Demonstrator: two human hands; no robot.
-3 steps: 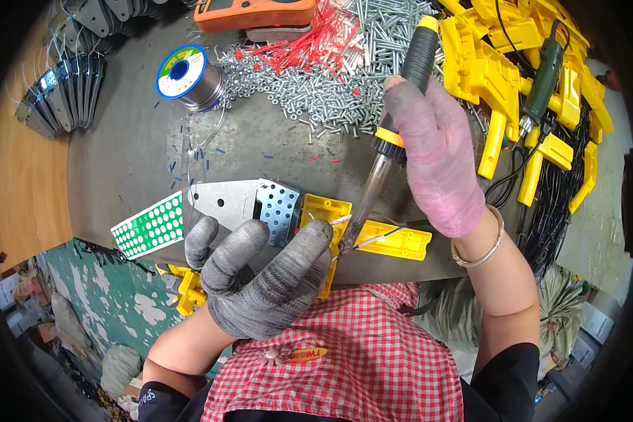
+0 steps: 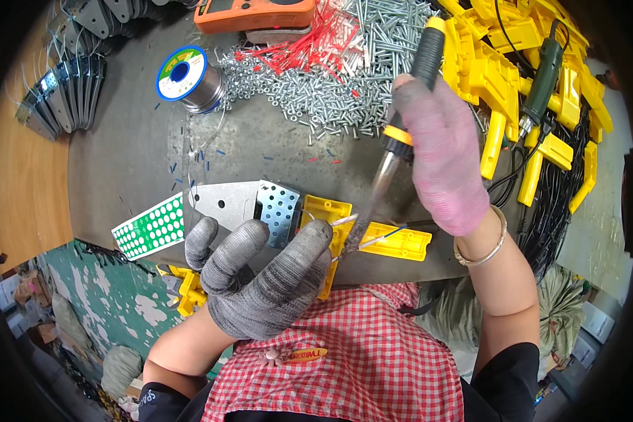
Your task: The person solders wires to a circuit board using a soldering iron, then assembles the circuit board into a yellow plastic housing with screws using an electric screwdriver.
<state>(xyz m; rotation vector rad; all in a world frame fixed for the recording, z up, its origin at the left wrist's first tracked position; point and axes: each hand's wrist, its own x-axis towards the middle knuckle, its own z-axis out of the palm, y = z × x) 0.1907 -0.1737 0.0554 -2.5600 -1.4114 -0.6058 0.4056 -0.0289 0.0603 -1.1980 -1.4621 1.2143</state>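
Note:
My right hand point(image 2: 446, 165), in a pink glove, is wrapped round the black and yellow handle of a soldering iron point(image 2: 380, 184). The iron slants down to the left, its dark tip close to the wires beside my left fingertips. My left hand point(image 2: 264, 278), in a grey knit glove, is closed in a pinch on a white-sleeved wire point(image 2: 344, 220); its thumb is hidden. Below the wires lies an open yellow plastic handle shell point(image 2: 401, 241). Left of it, partly under my left fingers, is a grey metal plate point(image 2: 225, 200) with a perforated bluish end point(image 2: 279, 211) and a green-and-white dotted strip point(image 2: 150, 225).
A solder reel point(image 2: 190, 79) stands at the back left, its strand trailing forward. Behind are heaped screws and nuts point(image 2: 316, 95), red ties point(image 2: 309, 49) and an orange meter point(image 2: 253, 14). Yellow shells point(image 2: 496, 77), a green tool point(image 2: 544, 88) and black cables point(image 2: 563, 197) crowd the right.
My right hand and the soldering iron have shifted slightly to the right. My left hand stays in place.

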